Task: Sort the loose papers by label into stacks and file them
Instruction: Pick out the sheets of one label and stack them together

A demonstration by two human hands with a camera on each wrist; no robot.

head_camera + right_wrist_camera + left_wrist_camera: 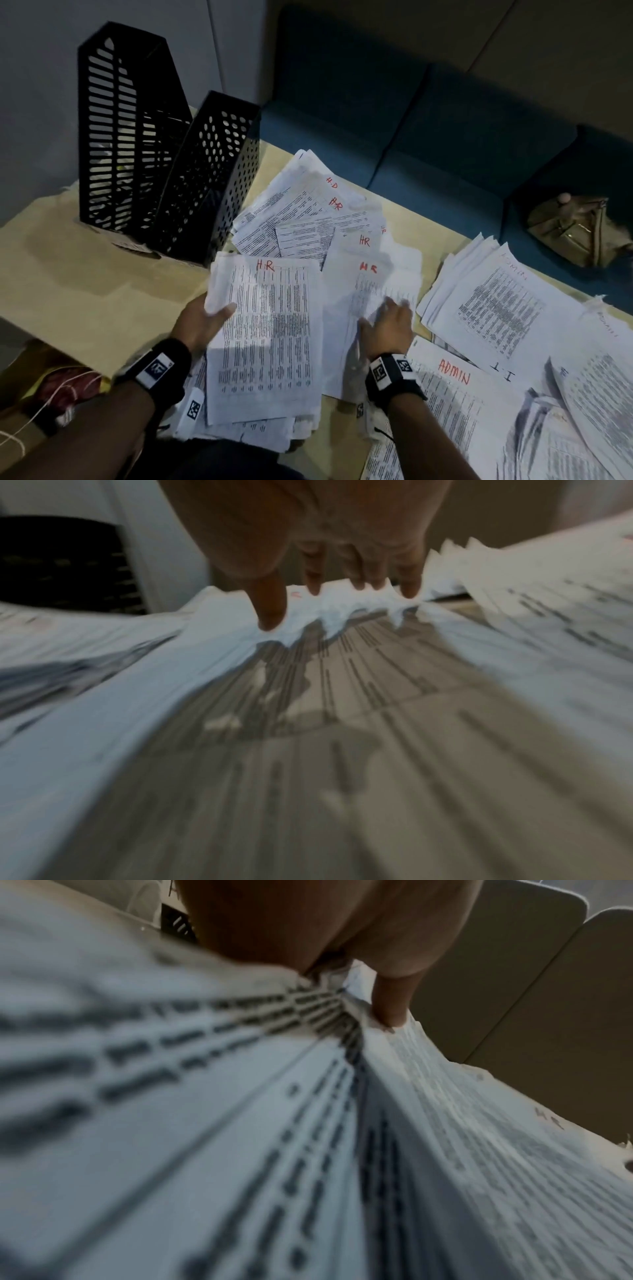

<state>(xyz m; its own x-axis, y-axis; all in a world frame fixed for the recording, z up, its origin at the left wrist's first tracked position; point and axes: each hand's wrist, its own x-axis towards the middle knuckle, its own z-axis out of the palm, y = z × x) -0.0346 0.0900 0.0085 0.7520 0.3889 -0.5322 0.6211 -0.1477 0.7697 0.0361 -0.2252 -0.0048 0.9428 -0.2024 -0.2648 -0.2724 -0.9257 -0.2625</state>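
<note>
- L hand (202,323) grips the left edge of a held bundle of white printed sheets marked "HR" in red (267,342): thumb on top, fingers underneath. Left wrist view shows the thumb pressing down on the sheaf edge.
- Bundle's long axis runs away from the person, red label at the far end; its near end overlaps more white sheets at the desk edge.
- R hand (388,325) lies flat, fingers spread & straight, on a loose white sheet also marked "HR" (373,294), just right of the bundle. Nothing grasped, fingertips (270,615) only press; the view is blurred.
- Key relation: loose sheet is directly under the R hand, touching the bundle's right side, so R hand is nearer; a slide left would prob. bring it onto the bundle.
- Right of that: white stacks marked "ADMIN" in red (455,373), fanned.
- Farther: messy spread of more HR-marked pages (308,219), not yet gathered.
- Far left on the pale beige desk (85,281): two black perforated upright file holders (164,164).
</note>
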